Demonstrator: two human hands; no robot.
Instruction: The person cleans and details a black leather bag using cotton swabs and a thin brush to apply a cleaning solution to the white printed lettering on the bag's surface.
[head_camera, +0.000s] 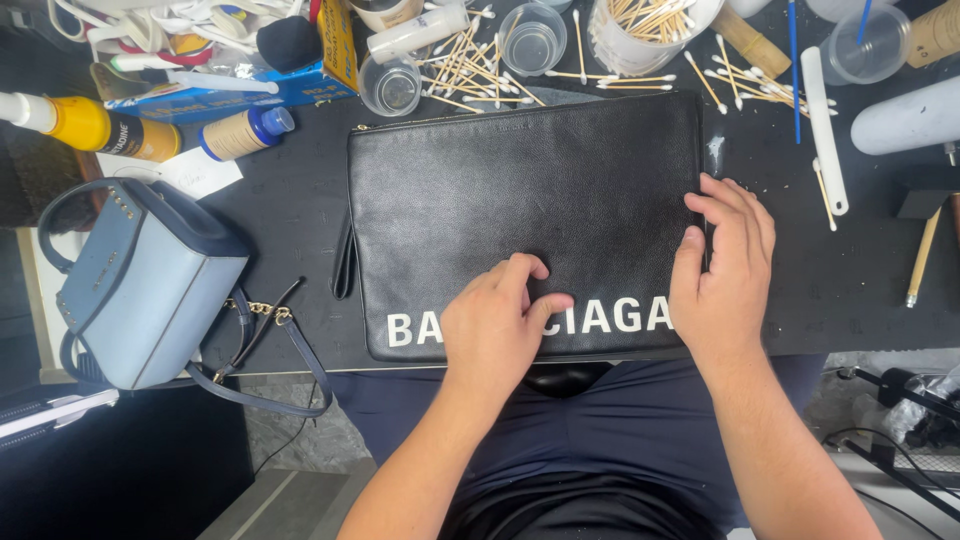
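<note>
At the left edge of the black work surface (860, 290), a yellow bottle with a white nozzle (85, 125) lies on its side; its contents cannot be seen. Just right of it lies a tan bottle with a blue cap (243, 133), and behind both a blue carton (230, 90) lies under a heap of white cords. A light blue handbag (140, 285) stands at the front left corner, closed, its dark strap and chain hanging over the front edge. Along the rear edge stand two clear plastic cups (390, 87), both apparently empty, with loose cotton swabs (470, 70) scattered between them. Further right, a round white tub (640, 35) holds a bundle of upright cotton swabs, and a third clear cup (870, 45) near the rear right corner holds a blue stick. The black leather pouch (520, 200) lies flat at the centre of the surface, zipper edge to the rear, white lettering along the front edge. The left hand (495, 330) rests on the pouch's front portion, fingers curled, pressing the leather without gripping it. The right hand (725, 275) lies flat, fingers together, against the pouch's right edge. The hands are apart. Below the front edge, the person's dark trousers and a grey stone floor are visible.
</note>
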